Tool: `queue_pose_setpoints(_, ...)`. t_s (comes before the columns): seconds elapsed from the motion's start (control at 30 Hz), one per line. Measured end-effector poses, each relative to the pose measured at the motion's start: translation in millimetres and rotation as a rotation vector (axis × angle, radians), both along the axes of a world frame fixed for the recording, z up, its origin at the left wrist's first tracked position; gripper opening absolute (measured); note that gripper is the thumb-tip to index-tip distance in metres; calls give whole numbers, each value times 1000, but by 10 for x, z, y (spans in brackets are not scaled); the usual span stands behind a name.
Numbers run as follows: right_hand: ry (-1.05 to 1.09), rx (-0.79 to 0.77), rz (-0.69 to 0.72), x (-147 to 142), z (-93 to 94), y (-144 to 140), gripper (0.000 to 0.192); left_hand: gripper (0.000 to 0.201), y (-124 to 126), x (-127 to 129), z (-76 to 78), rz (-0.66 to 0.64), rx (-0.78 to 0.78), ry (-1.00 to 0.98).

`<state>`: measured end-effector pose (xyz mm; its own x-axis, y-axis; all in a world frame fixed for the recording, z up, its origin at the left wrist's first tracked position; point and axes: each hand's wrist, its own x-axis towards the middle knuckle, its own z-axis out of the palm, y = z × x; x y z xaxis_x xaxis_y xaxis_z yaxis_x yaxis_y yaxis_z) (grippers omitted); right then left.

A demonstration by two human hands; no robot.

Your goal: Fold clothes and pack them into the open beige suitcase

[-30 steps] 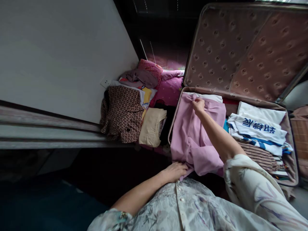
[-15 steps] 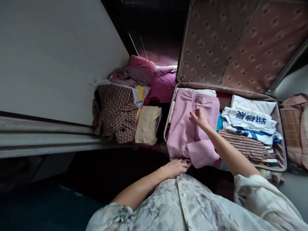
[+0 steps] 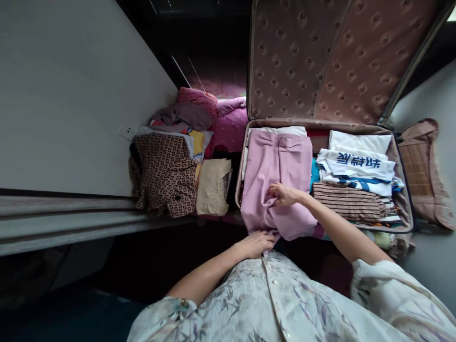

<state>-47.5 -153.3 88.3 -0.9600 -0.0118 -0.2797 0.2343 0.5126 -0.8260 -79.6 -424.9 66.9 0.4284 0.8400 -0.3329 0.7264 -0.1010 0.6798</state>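
A pink garment [image 3: 261,166] with a pleated waistband lies spread over the left side of the open suitcase [image 3: 409,209], its near end bunched and hanging over the front edge. Close to my body, my left hand [image 3: 257,244] is closed on that bunched near end. Above the garment's lower middle is my right hand [image 3: 285,194], palm down, fingers loosely bent and apart, at or just over creased cloth. Whether its fingertips press the fabric is hard to see. White folded clothing [image 3: 297,130] shows under the waistband.
Folded clothes fill the suitcase's right side: a white printed shirt [image 3: 359,164] and a brown striped garment [image 3: 345,202]. The patterned lid [image 3: 320,61] stands raised behind. Left are a beige folded garment [image 3: 213,187] and a brown patterned garment [image 3: 162,173]. A pale bag [image 3: 422,175] sits right.
My right hand has moved down the pink garment, from near the waistband toward me. My left hand keeps its hold at the near end. The view has shifted slightly.
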Motion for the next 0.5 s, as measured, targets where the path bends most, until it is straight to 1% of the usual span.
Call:
queue_pose_setpoints(0.03,-34,-16,-12,16,26,27,32,3,-3,1,-2,2,-4,-6)
queue_pose_setpoints(0.1,-112,-7,-98,36,61,51,30,3,-8,7,-17,6,-6,-16)
queue_pose_setpoints(0.2,-155,132,-268,51,85,20,24,3,-6,20,-52,9,3,-26)
queue_pose_setpoints(0.27,-153,201,-328,119,113,-10,20,2,-1,24,-66,7,8,-32)
queue_pose_setpoints(0.3,-137,228,-353,197,135,-22,19,2,0,22,-68,5,9,-37)
queue_pose_setpoints(0.33,-108,258,-388,316,160,-35,18,2,0,18,-68,5,9,-44)
queue_pose_setpoints(0.4,-34,326,-500,683,195,-78,15,5,-5,4,-63,6,3,-62)
queue_pose_setpoints(0.47,-11,342,-630,1187,168,-178,18,8,-18,-12,-64,13,-9,-84)
queue_pose_setpoints(0.5,-57,309,-678,1457,118,-256,24,10,-27,-19,-70,22,-14,-98)
